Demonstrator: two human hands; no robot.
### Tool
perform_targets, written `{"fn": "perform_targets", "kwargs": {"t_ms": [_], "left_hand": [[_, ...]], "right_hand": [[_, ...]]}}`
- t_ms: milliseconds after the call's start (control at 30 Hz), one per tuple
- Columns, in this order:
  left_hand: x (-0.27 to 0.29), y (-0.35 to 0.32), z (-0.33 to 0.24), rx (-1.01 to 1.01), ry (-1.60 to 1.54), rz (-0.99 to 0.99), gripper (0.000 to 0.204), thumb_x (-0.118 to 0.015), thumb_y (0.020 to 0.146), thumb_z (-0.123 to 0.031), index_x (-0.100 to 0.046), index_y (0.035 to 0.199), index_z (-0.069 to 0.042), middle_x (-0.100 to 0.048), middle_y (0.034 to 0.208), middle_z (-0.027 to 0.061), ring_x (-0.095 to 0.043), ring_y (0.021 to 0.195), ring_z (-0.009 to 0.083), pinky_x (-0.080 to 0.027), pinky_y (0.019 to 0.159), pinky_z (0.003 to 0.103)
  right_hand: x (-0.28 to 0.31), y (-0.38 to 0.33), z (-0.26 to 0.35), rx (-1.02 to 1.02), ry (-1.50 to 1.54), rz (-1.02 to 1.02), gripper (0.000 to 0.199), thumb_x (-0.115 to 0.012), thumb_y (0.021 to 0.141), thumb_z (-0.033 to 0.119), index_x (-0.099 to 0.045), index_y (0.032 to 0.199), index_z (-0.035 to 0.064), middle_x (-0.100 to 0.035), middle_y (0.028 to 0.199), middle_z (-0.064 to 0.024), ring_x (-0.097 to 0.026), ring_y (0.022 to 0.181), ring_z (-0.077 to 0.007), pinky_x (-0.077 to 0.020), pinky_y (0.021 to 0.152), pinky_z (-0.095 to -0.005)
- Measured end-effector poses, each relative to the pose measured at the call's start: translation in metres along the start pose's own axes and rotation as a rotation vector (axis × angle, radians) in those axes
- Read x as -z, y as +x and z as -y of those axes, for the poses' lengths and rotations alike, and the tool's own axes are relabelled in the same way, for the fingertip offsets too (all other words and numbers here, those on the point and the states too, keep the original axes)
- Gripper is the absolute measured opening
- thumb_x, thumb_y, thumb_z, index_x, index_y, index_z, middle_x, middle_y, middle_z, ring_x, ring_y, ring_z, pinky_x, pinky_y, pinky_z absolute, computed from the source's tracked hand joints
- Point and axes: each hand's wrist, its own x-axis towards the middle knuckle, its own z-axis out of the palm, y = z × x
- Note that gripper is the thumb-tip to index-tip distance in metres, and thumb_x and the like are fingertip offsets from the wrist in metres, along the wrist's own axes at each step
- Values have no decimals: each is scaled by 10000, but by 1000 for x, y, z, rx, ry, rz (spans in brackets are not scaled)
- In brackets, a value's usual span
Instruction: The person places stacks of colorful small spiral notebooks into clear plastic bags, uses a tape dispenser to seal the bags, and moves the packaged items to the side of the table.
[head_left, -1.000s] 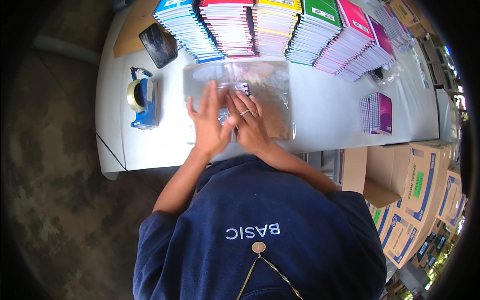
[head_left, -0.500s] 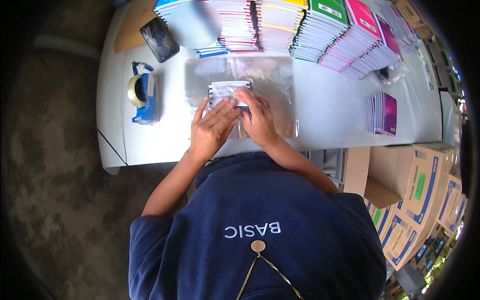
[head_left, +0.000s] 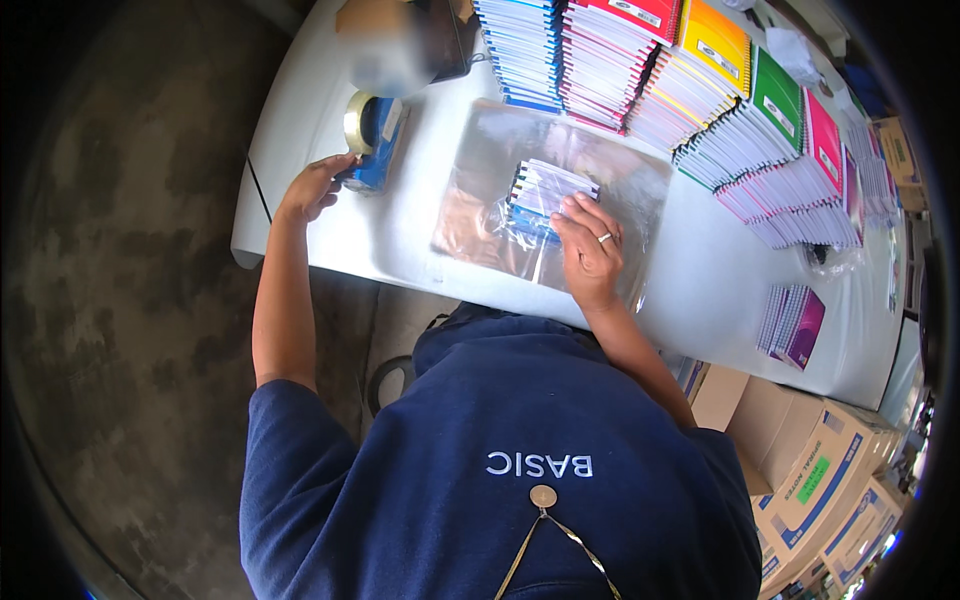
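Note:
A small stack of spiral notebooks (head_left: 553,190), wrapped in clear plastic, lies on a flat pile of clear plastic sheets (head_left: 470,225). White page edges and some blue show through the wrap. My right hand (head_left: 592,250), with a ring on one finger, holds the stack at its near right side, fingers bent over it. Off to the left, my left hand (head_left: 318,188) has its fingertips pinched at the near end of a blue tape dispenser (head_left: 385,150). A roll of clear tape (head_left: 357,122) sits in the dispenser. Whatever lies between those fingertips is too small to make out.
Tall rows of spiral notebooks (head_left: 610,75) in several cover colours line the far side of the white table (head_left: 690,310). A small purple notebook stack (head_left: 792,325) stands at the right. Cardboard boxes (head_left: 810,460) are beside the table, lower right. A dark phone (head_left: 455,45) lies far left.
My left hand has left the notebook stack and moved left to the tape dispenser. My right hand stays on the stack. The whole view has shifted and turned.

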Motion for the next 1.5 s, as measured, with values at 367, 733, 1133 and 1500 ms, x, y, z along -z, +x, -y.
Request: {"fn": "perform_targets", "kwargs": {"t_ms": [367,733,1133,1500], "left_hand": [[-19,-27,19,-454,463,-919,236,-638,869,-239,-695,815,-16,-642,661,41,-539,537,103,-431,506,245],[-259,-121,-5,-53,-144,-6,402,-659,853,-405,-592,662,-58,-502,514,-7,-403,409,56,-307,394,193],[-257,-83,52,-229,580,-20,406,-716,791,-408,-638,644,-38,-603,560,55,-568,514,135,-463,536,320],[-215,-42,2,-832,-89,186,573,-681,825,-190,-441,1320,-29,-479,1302,130,-452,1198,237,-360,1006,355]], "right_hand": [[3,1,-6,32,35,-16,186,-724,692,-1,-676,827,118,-673,1021,-5,-594,1050,-158,-412,810,-291],[5,-7,-7,-8,112,22,338,-670,729,32,-648,1053,124,-629,1136,-9,-589,1035,-179,-404,822,-311],[11,71,9,-127,-102,549,704,-722,664,94,-472,1321,141,-516,1270,-138,-479,1149,-318,-383,924,-423],[15,32,-75,-524,733,549,990,-869,605,273,-327,1410,79,-405,1374,-141,-377,1270,-250,-312,1058,-356]]}}
